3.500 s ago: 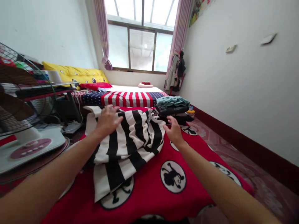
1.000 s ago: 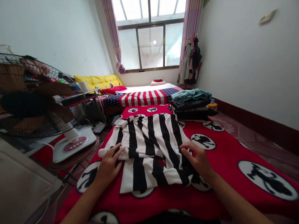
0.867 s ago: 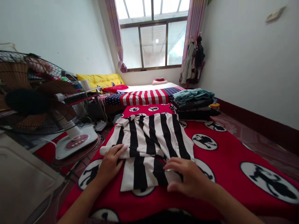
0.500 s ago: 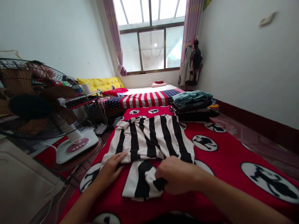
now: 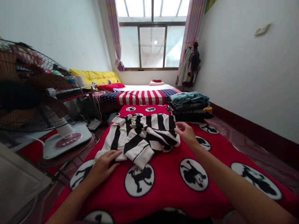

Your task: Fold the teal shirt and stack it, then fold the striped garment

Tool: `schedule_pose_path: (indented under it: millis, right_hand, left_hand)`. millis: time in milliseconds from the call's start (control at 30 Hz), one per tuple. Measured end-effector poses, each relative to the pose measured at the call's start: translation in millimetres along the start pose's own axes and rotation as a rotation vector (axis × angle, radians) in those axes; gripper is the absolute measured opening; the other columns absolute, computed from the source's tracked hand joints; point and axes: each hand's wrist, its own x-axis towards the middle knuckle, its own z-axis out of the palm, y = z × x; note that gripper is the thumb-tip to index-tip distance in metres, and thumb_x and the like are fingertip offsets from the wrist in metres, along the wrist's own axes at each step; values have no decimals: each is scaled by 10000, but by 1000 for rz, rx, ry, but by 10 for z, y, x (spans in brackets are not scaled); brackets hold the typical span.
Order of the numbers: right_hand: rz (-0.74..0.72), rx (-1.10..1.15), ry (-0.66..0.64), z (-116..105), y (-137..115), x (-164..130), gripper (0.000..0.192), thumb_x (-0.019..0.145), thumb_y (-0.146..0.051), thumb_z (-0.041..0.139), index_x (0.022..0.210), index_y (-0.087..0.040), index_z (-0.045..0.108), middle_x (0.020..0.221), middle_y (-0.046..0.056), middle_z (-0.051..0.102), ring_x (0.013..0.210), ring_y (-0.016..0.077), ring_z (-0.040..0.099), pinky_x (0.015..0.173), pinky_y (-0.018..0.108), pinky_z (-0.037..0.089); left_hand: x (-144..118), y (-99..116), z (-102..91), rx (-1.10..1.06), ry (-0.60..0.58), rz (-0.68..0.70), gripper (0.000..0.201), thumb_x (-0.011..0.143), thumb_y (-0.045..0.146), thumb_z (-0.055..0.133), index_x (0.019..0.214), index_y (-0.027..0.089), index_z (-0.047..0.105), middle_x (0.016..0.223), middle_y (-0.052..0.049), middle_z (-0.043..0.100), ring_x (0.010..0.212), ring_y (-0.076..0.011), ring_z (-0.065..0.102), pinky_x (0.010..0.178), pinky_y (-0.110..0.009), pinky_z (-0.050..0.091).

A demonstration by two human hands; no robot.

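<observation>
A black-and-white striped garment [image 5: 140, 135] lies half folded on a red blanket with monkey medallions [image 5: 163, 183]. Its near end is turned up over the middle. My left hand [image 5: 102, 165] lies flat on the garment's near left corner, fingers spread. My right hand [image 5: 187, 133] is at the garment's right edge, fingers pinching the fold there.
A stack of folded clothes [image 5: 189, 107] with a teal piece on top sits at the blanket's far right. A standing fan [image 5: 35, 96] fills the left side. Beyond lie a stars-and-stripes cloth [image 5: 137, 96], yellow cushions [image 5: 93, 76] and a window [image 5: 151, 46]. Hanging clothes [image 5: 187, 63] are by the curtain.
My right hand gripped the garment's near lower end and carried it up and away, folding it over the middle. My left hand stayed pressing on the near left corner.
</observation>
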Motion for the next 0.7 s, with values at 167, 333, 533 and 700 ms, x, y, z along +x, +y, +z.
schedule_pose_path:
  millis: [167,333,533,700]
  right_hand:
    - [-77,-275,-193,-309,474,-323,382,691,-408,691,1007,-195,672,1044,85,670,989,256,621,913,425,470]
    - [-119,-353,-231,-122,695,-524,691,684,-387,705,1315,-188,505,1213,128,596,1042,271,611,900,420,486]
    - [-111,-443,-168,-11,775,-618,626,751,-385,638,1321,-167,500,1242,142,610,1142,311,562,946,458,454]
    - [-56,-309,-155,-50,746,-615,538,786,-378,608,1279,-184,509,1222,120,632,1095,270,604,928,426,473]
  left_hand:
    - [79,258,-8,43,89,-5,705,790,362,658,1431,259,385,1320,-97,536,1182,-285,542,1001,-439,457]
    - [260,733,65,104,-32,69,770,789,302,660,1464,367,296,1434,-65,410,1041,-234,609,861,-350,522]
    - [683,796,144,-229,-161,-76,396,651,121,649,1014,264,718,928,-27,663,768,-196,655,693,-285,512]
    - [1337,397,-144,-733,363,-390,303,720,329,695,976,171,666,798,-31,673,647,-138,625,648,-268,528]
